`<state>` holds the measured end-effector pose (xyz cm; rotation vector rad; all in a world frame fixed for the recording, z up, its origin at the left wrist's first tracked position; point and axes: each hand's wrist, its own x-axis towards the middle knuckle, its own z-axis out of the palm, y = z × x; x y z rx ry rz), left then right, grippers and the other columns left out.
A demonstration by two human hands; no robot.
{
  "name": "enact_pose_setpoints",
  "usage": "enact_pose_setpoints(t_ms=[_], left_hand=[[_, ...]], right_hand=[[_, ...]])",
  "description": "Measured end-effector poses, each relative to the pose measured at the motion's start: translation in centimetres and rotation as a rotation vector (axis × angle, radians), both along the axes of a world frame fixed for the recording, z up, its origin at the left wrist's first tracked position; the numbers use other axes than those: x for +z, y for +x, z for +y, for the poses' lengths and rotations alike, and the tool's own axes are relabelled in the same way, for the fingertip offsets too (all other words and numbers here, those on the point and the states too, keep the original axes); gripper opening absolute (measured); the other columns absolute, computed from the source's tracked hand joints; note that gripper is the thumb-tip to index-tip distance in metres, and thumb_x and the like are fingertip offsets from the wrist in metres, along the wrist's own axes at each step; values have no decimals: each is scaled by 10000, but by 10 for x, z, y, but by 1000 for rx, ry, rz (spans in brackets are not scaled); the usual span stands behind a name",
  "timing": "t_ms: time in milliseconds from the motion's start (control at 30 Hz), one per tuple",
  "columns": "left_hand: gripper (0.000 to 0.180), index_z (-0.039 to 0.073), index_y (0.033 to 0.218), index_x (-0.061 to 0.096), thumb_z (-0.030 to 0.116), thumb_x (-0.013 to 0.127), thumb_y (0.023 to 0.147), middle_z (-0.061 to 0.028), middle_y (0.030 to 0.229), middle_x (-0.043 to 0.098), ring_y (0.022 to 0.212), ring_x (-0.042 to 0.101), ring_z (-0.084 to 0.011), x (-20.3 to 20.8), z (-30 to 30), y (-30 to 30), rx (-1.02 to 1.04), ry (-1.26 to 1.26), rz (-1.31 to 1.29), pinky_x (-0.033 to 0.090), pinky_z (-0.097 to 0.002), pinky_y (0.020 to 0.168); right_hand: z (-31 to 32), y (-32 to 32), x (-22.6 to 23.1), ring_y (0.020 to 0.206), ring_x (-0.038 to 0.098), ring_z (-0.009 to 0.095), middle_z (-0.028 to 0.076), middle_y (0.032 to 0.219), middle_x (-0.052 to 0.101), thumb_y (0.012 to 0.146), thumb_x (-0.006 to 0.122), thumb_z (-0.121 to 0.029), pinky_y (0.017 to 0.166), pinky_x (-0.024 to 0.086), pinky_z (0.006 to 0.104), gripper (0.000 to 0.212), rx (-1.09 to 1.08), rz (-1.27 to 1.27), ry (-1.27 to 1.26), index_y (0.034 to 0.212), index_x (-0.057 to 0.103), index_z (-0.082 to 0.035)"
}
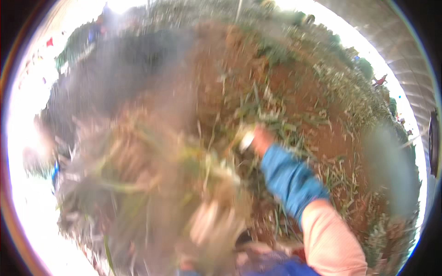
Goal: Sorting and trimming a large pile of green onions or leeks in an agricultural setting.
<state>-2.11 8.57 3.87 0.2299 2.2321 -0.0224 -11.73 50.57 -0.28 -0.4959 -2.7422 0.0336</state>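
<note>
My right hand (262, 140), at the end of a blue oversleeve (292, 179), reaches out over cut green leaves on brown soil. Its fingers look closed round a pale, shiny thing (247, 141), too blurred to name. At the bottom, left of centre, a smeared skin-coloured patch above a bit of blue seems to be my left hand (186, 265); its fingers do not show clearly. Just above it, long green-and-yellow leafy stalks (138, 161) spread across the lower left, badly smeared. A pale streaked patch (206, 223) lies among them; I cannot tell what it is.
Loose leaf scraps (271, 110) litter the reddish-brown soil (334, 135). Green plants (345, 87) border the right side and the back. A dark grey blur (142, 50) covers the upper left. Curved ribbed roofing (396, 37) shows at the upper right.
</note>
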Motion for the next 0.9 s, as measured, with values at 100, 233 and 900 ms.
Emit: enact_pose_setpoints(t_ms=[100, 233, 900], left_hand=[[831, -24, 1127, 498, 701, 432, 726, -206, 906, 596, 827, 569, -326, -35, -33, 10, -72, 146, 393, 445, -416, 700], [799, -26, 1113, 489, 626, 569, 659, -200, 953, 573, 840, 559, -338, -32, -29, 3, 37, 213, 488, 449, -418, 728], [759, 3, 1124, 450, 547, 632, 627, -166, 914, 538, 873, 528, -317, -40, -41, 20, 111, 285, 342, 434, -421, 750]], right_hand=[[48, -55, 54, 651, 577, 374, 204, 869, 578, 861, 466, -267, 574, 468, 462, 397, 21, -92, 422, 1171, 424, -22], [-61, -54, 40, 1097, 477, 344, 285, 1248, 382, 829, 468, -518, 866, 441, 391, 745, 153, -602, 237, 1285, 285, 43], [-94, -57, -24, 898, 587, 280, 161, 972, 609, 750, 527, -585, 793, 464, 380, 662, 335, -769, -399, 1020, 564, 18]])
